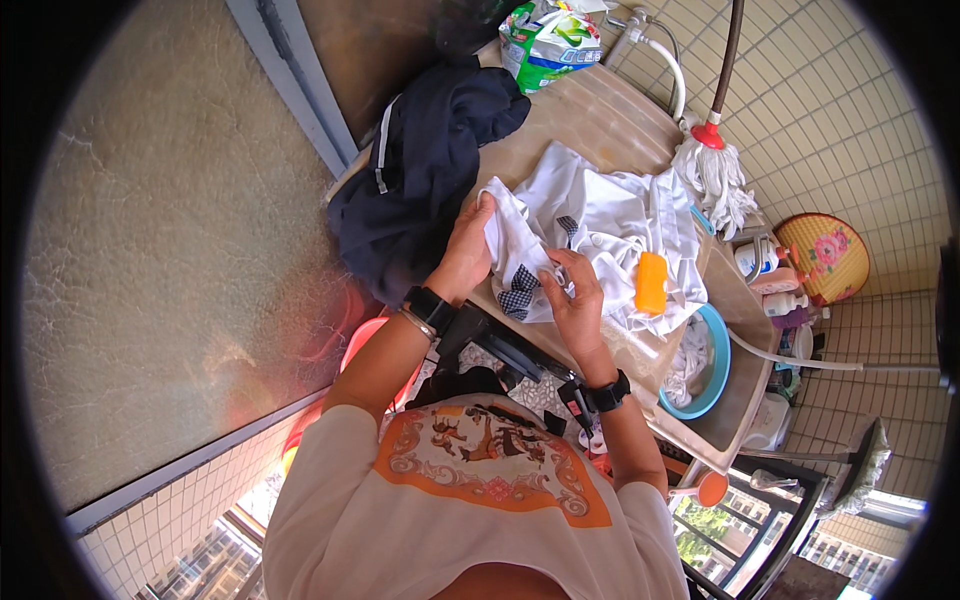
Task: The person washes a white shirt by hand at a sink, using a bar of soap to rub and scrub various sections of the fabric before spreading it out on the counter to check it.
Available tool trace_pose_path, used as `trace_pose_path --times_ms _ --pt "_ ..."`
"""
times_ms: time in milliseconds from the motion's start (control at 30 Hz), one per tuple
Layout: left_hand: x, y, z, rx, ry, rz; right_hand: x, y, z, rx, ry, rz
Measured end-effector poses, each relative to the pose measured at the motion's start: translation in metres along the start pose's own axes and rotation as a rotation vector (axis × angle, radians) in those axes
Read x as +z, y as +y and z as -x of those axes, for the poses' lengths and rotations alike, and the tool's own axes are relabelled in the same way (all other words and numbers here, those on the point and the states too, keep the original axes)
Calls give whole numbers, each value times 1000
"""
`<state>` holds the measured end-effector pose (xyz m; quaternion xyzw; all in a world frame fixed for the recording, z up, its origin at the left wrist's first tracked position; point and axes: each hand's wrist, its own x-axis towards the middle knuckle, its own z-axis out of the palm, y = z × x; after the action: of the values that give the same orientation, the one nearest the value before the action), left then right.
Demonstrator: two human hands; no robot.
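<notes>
We grip the white shirt [612, 215] with our left hand [467, 248], right hand [577, 308] pinching it, likely for tautness.

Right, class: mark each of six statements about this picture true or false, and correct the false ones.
1. The left hand holds part of the white garment. True.
2. A dark garment lies left of the white garment. True.
3. The orange block lies on the dark garment. False: the orange block lies on the white garment.
4. The blue basin is empty. False: the blue basin holds white cloth.
5. The right hand touches the white garment. True.
6. The right wrist is bare. False: a black band circles the right wrist.
</notes>
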<state>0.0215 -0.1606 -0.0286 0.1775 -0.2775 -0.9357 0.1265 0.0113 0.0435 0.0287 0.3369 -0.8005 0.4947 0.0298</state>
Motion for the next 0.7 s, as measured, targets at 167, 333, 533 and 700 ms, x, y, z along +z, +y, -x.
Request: trace_pose_path --times_ms 167,333,533,700 --pt "-5 -16 -10 -83 -22 143 22 -9 28 -85 -163 -40" --pt "-10 -15 -3 -63 -58 154 23 2 23 -71 -119 -75" --pt "-8 -10 2 -55 -22 141 22 7 12 115 -41 -122" --pt "-16 -7 1 -19 -11 150 22 17 22 86 -71 -73"
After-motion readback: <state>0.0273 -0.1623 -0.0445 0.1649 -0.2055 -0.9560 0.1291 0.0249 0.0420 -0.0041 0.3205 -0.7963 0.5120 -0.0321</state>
